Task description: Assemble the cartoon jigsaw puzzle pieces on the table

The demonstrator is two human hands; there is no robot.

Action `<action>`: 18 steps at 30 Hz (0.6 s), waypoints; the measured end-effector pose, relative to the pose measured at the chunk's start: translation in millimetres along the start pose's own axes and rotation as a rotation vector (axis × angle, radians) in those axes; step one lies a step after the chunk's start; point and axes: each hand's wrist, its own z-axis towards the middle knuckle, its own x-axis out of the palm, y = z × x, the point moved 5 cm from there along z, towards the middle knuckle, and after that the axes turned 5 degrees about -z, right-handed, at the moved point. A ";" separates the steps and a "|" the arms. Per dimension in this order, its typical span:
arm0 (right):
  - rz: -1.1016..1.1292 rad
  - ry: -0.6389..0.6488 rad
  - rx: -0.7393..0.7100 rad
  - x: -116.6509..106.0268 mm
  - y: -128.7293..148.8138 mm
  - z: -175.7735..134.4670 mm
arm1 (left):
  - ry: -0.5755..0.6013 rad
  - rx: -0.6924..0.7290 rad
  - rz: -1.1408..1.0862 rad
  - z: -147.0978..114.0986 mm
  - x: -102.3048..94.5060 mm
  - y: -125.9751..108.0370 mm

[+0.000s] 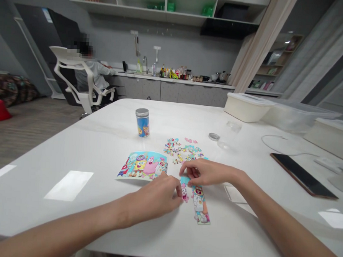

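Note:
My left hand (160, 195) is closed in a pinch at the left edge of a small group of pink jigsaw puzzle pieces (184, 193). Just above it, my right hand (202, 171) curls its thumb and fingers around a light-blue puzzle piece (184, 180) at the top of that group. Right beside them lies a joined puzzle strip (201, 206) with a cartoon figure in white. A printed cartoon picture sheet (140, 166) rests behind my left hand, its edges slightly curled. Farther back is a heap of loose puzzle pieces (183, 151).
A blue cartoon-printed jar with a metal lid (143, 123) stands at the back left. A clear jar (229, 135) and its loose lid (214, 137) are behind my right hand. A phone (302, 175), a cable and lidded boxes (247, 107) occupy the right. Someone sits in a white chair (87, 80).

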 end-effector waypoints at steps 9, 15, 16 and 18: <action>-0.017 -0.029 -0.008 0.6 -1.5 -0.5 | 0.042 -0.018 -0.003 5.7 -4.1 0.8; -0.025 -0.036 0.004 0.8 -0.9 -0.2 | 0.025 -0.084 -0.071 5.2 2.4 6.7; -0.026 -0.039 0.004 0.6 -0.7 0.0 | 0.023 -0.092 -0.076 4.9 3.8 7.4; -0.023 -0.047 0.004 0.5 -0.9 0.4 | 0.022 -0.103 -0.084 4.5 5.9 8.7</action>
